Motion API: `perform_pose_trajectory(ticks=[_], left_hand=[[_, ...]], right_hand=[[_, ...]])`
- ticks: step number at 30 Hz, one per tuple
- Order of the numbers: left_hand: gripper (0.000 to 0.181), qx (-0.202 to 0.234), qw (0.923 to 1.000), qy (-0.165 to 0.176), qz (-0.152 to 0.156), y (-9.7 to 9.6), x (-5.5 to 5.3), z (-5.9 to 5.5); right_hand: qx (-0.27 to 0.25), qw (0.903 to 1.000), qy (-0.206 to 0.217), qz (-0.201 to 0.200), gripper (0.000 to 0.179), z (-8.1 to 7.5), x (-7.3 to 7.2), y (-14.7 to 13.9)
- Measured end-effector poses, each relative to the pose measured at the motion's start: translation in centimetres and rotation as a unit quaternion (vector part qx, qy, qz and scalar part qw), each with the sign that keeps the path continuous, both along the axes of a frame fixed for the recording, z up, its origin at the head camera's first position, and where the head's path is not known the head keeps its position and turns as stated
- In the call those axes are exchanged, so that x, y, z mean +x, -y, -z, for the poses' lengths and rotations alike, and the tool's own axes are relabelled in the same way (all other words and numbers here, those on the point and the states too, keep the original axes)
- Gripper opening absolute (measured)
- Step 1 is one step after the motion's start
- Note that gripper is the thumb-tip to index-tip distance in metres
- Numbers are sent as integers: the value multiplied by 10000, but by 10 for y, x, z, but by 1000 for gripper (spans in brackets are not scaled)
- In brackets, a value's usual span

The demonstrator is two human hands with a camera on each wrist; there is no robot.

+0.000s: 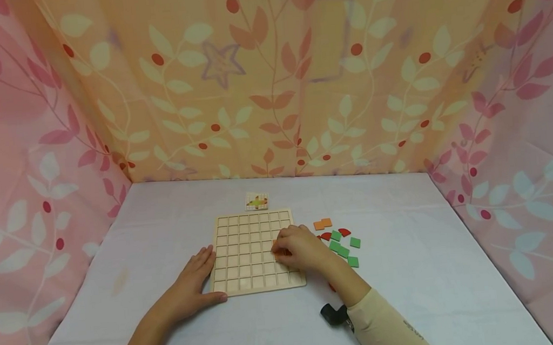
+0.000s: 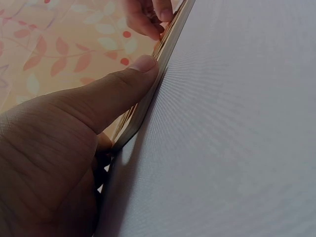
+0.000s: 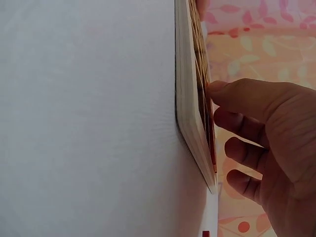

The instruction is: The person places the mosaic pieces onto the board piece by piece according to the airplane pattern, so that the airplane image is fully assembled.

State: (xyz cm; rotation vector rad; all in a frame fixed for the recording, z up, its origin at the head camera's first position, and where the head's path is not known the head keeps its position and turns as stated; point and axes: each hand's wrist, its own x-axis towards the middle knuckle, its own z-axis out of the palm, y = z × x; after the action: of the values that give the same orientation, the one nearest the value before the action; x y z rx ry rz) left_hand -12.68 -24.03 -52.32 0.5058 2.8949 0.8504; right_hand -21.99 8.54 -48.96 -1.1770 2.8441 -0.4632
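Observation:
A pale wooden grid board (image 1: 244, 253) lies flat on the white-covered table. My left hand (image 1: 188, 288) rests along its left side, fingers straight, with the thumb on the near left corner; in the left wrist view the thumb (image 2: 118, 86) presses against the board's edge. Over the right part of the grid, my right hand (image 1: 302, 249) has curled fingers and pinches an orange square tile (image 1: 275, 244), largely covered by the fingers. The right wrist view has that hand's thumb tip (image 3: 219, 88) down at the board's surface.
Right of the board lie loose orange tiles (image 1: 323, 224), several green tiles (image 1: 339, 249) and red curved pieces (image 1: 344, 232). A small patterned card (image 1: 256, 201) lies beyond the board's far edge. Patterned cloth walls (image 1: 270, 86) enclose the table on three sides.

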Motion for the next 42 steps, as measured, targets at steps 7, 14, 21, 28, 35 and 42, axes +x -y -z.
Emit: perform_pose_trajectory(ticks=[7,14,21,28,35,42], left_hand=[[114,19,10000,44,10,0,1,0],[114,-42,10000,-1,28,0,0,0],[114,11,10000,45,4,0,1,-1],[114,-17,10000,65,-12,0,2,1],[115,-17,10000,50,-22,-1,1,2],[116,-47,10000,23,5,1,-2,3]], right_hand=[[-50,10000,45,-35,14,-7,5,1],[-369,9990,-241,-56,19,-29,12,-8],[-535,9974,-412,253,18,-54,16,-36],[-770,9929,-559,718,18,-68,17,-74],[-1126,9864,-670,989,22,-69,14,-119],[-1174,9832,-598,1266,22,-62,10,-153]])
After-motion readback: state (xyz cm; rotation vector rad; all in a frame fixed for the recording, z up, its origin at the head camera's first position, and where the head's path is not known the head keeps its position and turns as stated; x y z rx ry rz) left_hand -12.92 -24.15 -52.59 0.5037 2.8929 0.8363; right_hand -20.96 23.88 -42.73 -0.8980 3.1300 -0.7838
